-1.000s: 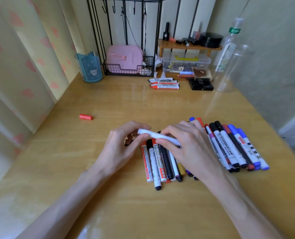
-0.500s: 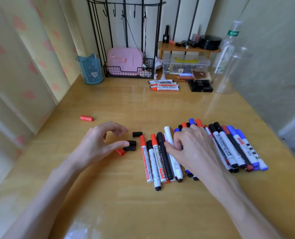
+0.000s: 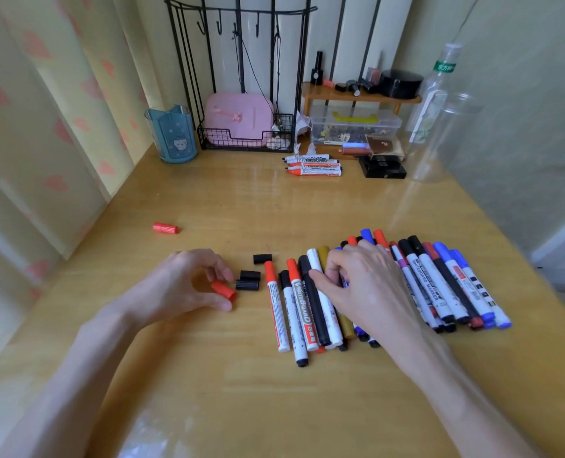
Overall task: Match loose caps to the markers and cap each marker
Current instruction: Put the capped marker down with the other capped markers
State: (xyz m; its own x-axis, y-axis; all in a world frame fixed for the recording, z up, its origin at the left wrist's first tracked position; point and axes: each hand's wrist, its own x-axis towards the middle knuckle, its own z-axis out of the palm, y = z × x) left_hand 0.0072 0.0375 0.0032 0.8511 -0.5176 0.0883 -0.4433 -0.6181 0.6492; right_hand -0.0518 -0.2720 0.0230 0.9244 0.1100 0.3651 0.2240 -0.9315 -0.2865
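A row of capped markers point(image 3: 439, 285) lies on the wooden table point(image 3: 208, 375), right of centre. My right hand point(image 3: 367, 285) rests on that row, thumb across a white marker point(image 3: 317, 259), fingers curled down beside a gold marker point(image 3: 324, 252). My left hand point(image 3: 181, 285) pinches a loose red cap point(image 3: 224, 290) between thumb and forefinger, low on the table. Three loose black caps point(image 3: 250, 275) lie just right of it. Another red cap point(image 3: 165, 228) sits apart to the far left. Several uncapped markers point(image 3: 314, 165) lie at the back.
A blue cup point(image 3: 172, 135) stands at the back left, next to a wire rack point(image 3: 244, 145) that holds a pink case. A clear box point(image 3: 353, 127), a black box point(image 3: 385, 166) and a clear bottle point(image 3: 439, 127) crowd the back right.
Both hands held the white marker a second ago. My right hand laid it in the row and stays on it. My left hand moved left to the loose caps and took the red one.
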